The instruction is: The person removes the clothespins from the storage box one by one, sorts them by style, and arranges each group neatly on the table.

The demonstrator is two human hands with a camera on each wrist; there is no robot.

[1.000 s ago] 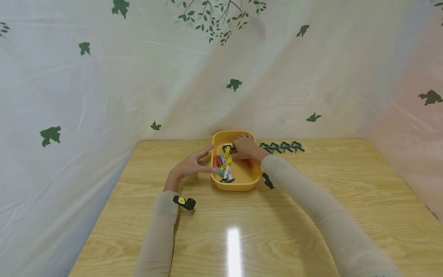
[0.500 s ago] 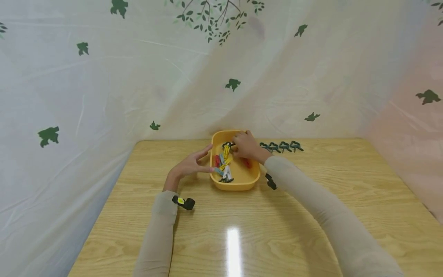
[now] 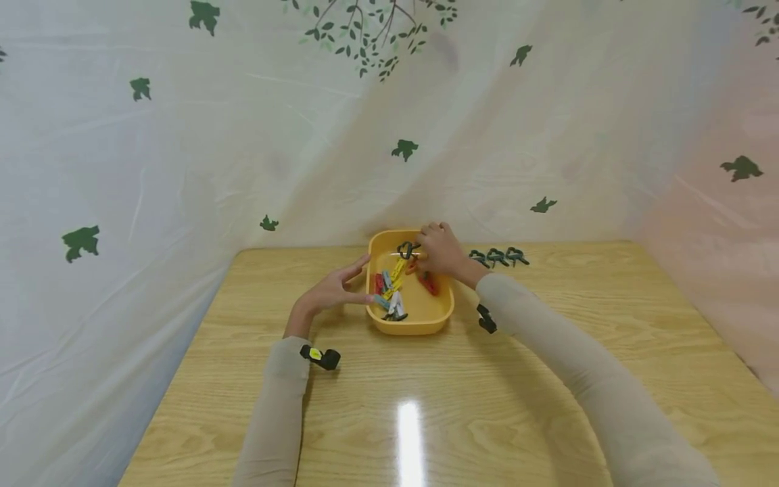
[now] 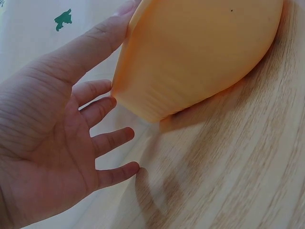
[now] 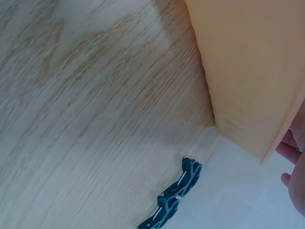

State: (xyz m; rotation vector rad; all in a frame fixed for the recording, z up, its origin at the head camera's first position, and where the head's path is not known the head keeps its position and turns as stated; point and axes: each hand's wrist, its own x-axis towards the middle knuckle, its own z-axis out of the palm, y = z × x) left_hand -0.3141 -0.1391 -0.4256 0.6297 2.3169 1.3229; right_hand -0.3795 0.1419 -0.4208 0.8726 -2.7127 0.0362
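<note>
A yellow plastic basket (image 3: pixel 410 329) stands at the back of the wooden table, holding yellow, red, white and blue clothespins (image 3: pixel 395 284). My left hand (image 3: pixel 331 291) is at its left side, thumb and first fingers touching the rim, the other fingers spread and nearly straight. Over the back right of the basket, my right hand (image 3: pixel 443 251) pinches a dark green clip (image 3: pixel 406 250) with a looped outline. In the right wrist view only part of that hand (image 5: pixel 296 167) shows past the basket wall, and the clip is hidden there.
Right of the basket, several dark green clips (image 3: pixel 496 257) lie in a row along the table's back edge. Behind the table (image 3: pixel 341 419) hangs a pale curtain (image 3: pixel 341 155) with green leaf prints. Another dark clip (image 3: pixel 395 316) lies at the basket's front.
My right hand has risen and moved back and to the right, bringing the dark green clip up from among the clothespins. More red and orange pieces now show below it. My left hand stays at the rim.
</note>
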